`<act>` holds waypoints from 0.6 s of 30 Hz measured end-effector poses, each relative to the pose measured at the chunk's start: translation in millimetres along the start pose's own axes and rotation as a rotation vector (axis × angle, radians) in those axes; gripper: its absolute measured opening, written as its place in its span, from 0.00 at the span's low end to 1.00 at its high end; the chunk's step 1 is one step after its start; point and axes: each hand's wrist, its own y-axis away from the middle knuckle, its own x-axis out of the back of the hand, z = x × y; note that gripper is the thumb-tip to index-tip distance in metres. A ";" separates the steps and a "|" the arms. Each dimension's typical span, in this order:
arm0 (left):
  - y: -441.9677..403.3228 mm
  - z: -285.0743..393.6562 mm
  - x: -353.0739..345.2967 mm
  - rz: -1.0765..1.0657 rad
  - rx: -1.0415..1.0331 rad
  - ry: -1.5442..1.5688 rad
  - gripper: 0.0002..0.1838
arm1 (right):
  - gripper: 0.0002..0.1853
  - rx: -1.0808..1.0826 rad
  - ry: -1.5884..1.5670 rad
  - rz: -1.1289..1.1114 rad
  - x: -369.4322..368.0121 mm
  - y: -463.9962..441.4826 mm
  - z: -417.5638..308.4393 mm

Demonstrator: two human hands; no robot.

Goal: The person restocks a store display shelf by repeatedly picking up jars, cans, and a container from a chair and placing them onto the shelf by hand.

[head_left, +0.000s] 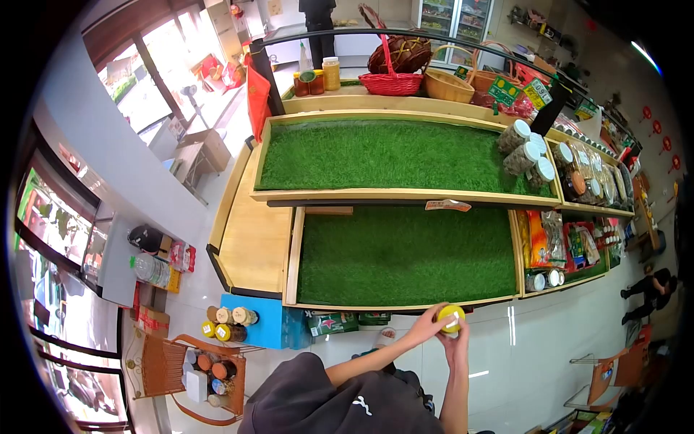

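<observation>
A small jar with a yellow lid (452,317) is held between both hands, just in front of the lower shelf's front edge. My left hand (428,325) has its fingers closed round the jar's left side. My right hand (457,343) grips it from below and from the right. Beyond the hands lies the lower shelf (405,257), lined with green artificial turf. Above it is the upper turf shelf (383,155), with several clear jars (524,153) with pale lids at its right end.
A blue box (271,333) with several jars stands at the left front. Beside it, a wicker chair (163,367) holds more jars. Baskets (390,81) sit on the top tier. One person (316,29) stands at the back, another (649,293) at the far right.
</observation>
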 end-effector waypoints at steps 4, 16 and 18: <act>-21.9 73.8 12.5 0.093 -0.064 0.079 0.34 | 0.34 0.148 0.101 -0.015 -39.0 -25.1 -47.8; -39.5 162.4 52.3 0.372 -0.434 0.326 0.27 | 0.37 0.692 0.915 -0.247 -143.8 -73.4 -122.2; -42.4 170.0 61.0 0.460 -0.508 0.263 0.26 | 0.41 0.659 0.959 -0.278 -158.4 -77.1 -127.6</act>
